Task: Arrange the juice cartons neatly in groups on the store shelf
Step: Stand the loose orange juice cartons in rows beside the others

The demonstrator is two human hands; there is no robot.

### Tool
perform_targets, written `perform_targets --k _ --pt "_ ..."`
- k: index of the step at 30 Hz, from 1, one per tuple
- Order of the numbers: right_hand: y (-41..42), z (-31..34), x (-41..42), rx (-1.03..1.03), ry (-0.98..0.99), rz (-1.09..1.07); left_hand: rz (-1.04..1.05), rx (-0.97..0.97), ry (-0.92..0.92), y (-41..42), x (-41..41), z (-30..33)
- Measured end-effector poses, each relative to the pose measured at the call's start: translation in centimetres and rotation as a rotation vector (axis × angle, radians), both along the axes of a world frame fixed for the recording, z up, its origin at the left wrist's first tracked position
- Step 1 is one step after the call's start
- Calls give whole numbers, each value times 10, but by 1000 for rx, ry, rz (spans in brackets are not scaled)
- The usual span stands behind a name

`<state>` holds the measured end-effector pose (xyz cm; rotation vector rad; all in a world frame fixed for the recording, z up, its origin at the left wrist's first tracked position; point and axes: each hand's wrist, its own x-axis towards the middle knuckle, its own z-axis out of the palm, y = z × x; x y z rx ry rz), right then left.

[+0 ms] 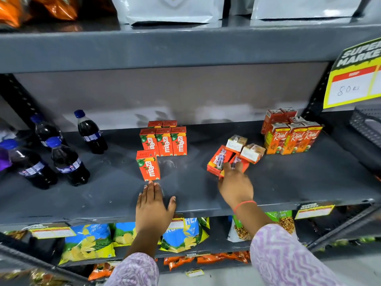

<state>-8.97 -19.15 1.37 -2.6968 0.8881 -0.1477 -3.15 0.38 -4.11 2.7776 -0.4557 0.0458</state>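
On the grey shelf [288, 182] a group of orange Maaza cartons [164, 139] stands upright at the middle back. One more Maaza carton [148, 165] stands alone in front of them. My left hand [153, 205] lies flat and open on the shelf just below that carton. To the right, several cartons [245, 150] lie tipped in a loose pile. My right hand [235, 182] reaches onto the nearest lying carton [218, 162], fingers touching it; a firm grip is not visible. A group of Real cartons [292, 135] stands at the back right.
Several dark cola bottles [68, 159] with blue caps stand at the shelf's left. A yellow price sign [354, 79] hangs at the upper right, a dark basket [367, 124] beside it. Chip bags [88, 242] fill the shelf below; white pouches [175, 9] sit above.
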Motion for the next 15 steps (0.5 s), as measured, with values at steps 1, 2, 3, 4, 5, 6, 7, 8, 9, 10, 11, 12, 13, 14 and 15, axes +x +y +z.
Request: perform_targets --k 1,2,3,4,5,6,7,8,9,10,11,12,13,14,15 --pt "6 0 -2 -18 6 16 -1 7 8 0 0 1" --pt "11 0 -4 -33 20 38 -2 14 17 0 0 1" --pt "14 0 -6 -42 28 59 -4 19 23 0 0 2" --pt "15 0 -8 -42 28 73 -8 20 26 0 0 2" --pt "13 2 -9 -31 17 75 -11 18 29 1 0 3" --pt "9 4 -8 -3 -4 68 -11 14 35 1 0 2" --pt "3 7 -7 44 -37 50 -10 13 37 1 0 3" --pt "-7 10 -6 96 -67 27 -10 15 38 2 0 3" --pt "-19 12 -4 122 -83 17 -13 13 36 1 -1 3" --pt "-30 13 -3 106 -60 39 -15 13 36 2 -1 3" --pt "-40 15 -3 70 -2 83 -17 16 35 2 -1 3" --pt "-48 17 -3 16 78 137 -17 15 36 2 -1 4" --pt "-53 18 -1 -52 161 196 -12 15 36 2 -1 5" --pt "-57 19 0 -122 234 240 -9 14 40 2 -2 6" --pt "-59 19 3 -179 288 269 -7 13 44 2 -2 6"
